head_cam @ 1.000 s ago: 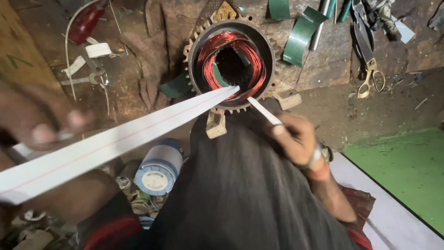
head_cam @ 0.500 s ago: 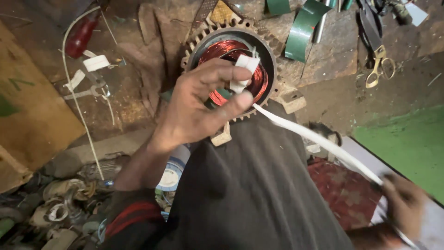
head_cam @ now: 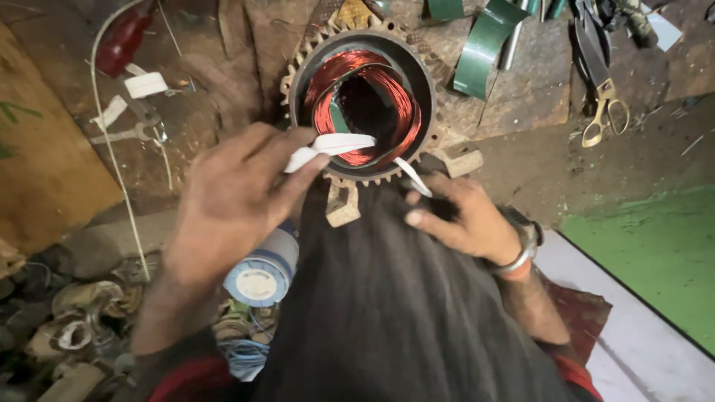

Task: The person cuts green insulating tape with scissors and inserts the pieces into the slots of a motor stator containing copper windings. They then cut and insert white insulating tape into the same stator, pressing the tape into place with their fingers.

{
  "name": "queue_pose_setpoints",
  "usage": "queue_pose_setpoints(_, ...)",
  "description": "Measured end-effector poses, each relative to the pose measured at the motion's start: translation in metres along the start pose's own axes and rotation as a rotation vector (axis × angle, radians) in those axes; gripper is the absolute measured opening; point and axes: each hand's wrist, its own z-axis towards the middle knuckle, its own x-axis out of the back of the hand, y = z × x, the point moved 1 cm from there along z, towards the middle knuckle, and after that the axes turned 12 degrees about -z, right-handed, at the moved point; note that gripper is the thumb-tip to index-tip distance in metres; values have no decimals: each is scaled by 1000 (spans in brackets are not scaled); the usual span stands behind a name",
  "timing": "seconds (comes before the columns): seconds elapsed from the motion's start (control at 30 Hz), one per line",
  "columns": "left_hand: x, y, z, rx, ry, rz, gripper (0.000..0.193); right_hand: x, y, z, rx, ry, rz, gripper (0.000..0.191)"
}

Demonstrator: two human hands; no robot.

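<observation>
The left hand pinched a flat white tape at the rusty toothed motor stator, whose glossy copper coils looped inside. At four o'clock of the stator, the right hand gripped the tape's other end. A round blue-white spool sat at seven o'clock.

Floor: bare, dusty brown, earth or worn concrete; cannot tell which. Green mat at right, bordered by a white board. Wooden board propped at left edge. Brass-handled scissors and green tape strips lie along the top. Scrap heap lower left. Light dim, warm.
</observation>
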Motion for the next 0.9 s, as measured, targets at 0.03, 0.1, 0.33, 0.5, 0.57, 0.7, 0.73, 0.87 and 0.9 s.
queue_pose_setpoints(0.03, 0, 0, -2, 85, -11, -10, 26, 1, -1, -1, 11, 24, -26, 28)
queue_pose_setpoints(0.1, -1, 3, -5, 261, -36, -33, 23, 4, -3, -3, 36, 68, -73, 23)
queue_pose_setpoints(0.33, -16, 31, 14, 84, -149, -94, 24, 25, -4, 8, 319, 57, -146, 13)
queue_pose_setpoints(0.5, -45, 32, 46, -189, -12, -286, 24, 44, 4, 8, 382, -112, 146, 12)
queue_pose_setpoints(0.57, -53, 27, 49, 16, -122, -331, 24, 48, 5, 5, 419, -124, 142, 13)
queue_pose_setpoints(0.7, -50, 16, 41, 91, -178, -490, 29, 44, -1, 9, 457, -100, 16, 14)
queue_pose_setpoints(0.73, -48, 13, 38, 136, -199, -531, 31, 41, -4, 11, 461, -64, -10, 13)
queue_pose_setpoints(0.87, -48, 0, 28, 99, -263, -638, 34, 19, -15, 12, 450, 84, -24, 11)
queue_pose_setpoints(0.9, -51, -2, 26, 45, -272, -656, 34, 11, -17, 9, 440, 115, 2, 11)
